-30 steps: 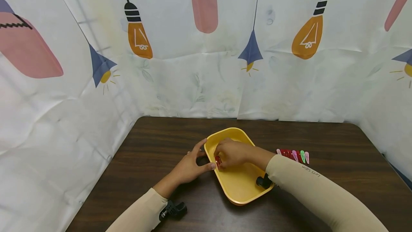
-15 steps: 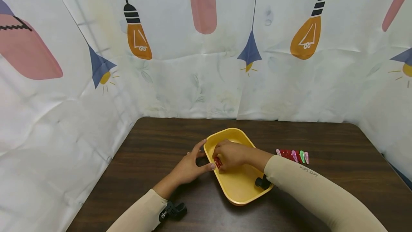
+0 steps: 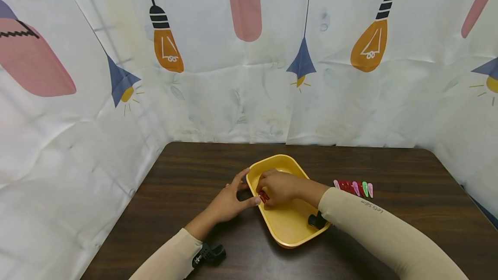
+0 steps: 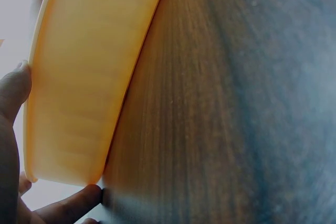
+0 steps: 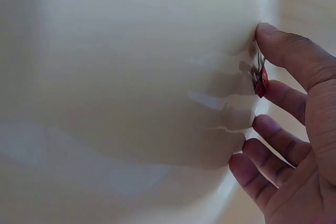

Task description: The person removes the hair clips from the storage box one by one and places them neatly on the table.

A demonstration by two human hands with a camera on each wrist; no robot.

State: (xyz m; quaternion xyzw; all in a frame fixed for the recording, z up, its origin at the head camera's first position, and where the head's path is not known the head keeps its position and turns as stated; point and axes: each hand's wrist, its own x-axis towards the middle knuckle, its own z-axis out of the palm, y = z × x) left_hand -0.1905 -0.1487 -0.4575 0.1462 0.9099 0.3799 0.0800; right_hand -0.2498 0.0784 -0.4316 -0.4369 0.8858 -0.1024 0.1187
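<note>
My left hand point(image 3: 229, 202) steadies the near-left corner of a yellow plastic tray point(image 3: 289, 230), its thumb at the rim and its other fingers along the outside wall. In the left wrist view the fingers point(image 4: 71, 205) lie straight against the tray's end. Inside the tray, my right hand point(image 3: 281, 188) reaches down at the left wall. Small red hair clips point(image 3: 263, 196) sit between its thumb and index finger. From the right wrist, the red hair clips point(image 5: 261, 80) show between those two fingertips, low against the tray; how many is unclear.
Right of the tray, a row of several hair clips point(image 3: 355, 187) in red, pink, purple and green lies on the dark wooden table point(image 3: 202, 163). A patterned white cloth point(image 3: 241, 98) hangs behind and at the sides.
The red hair clips have tilted slightly between the right thumb and index finger, and the right hand has shifted a little. The left hand and the tray look still.
</note>
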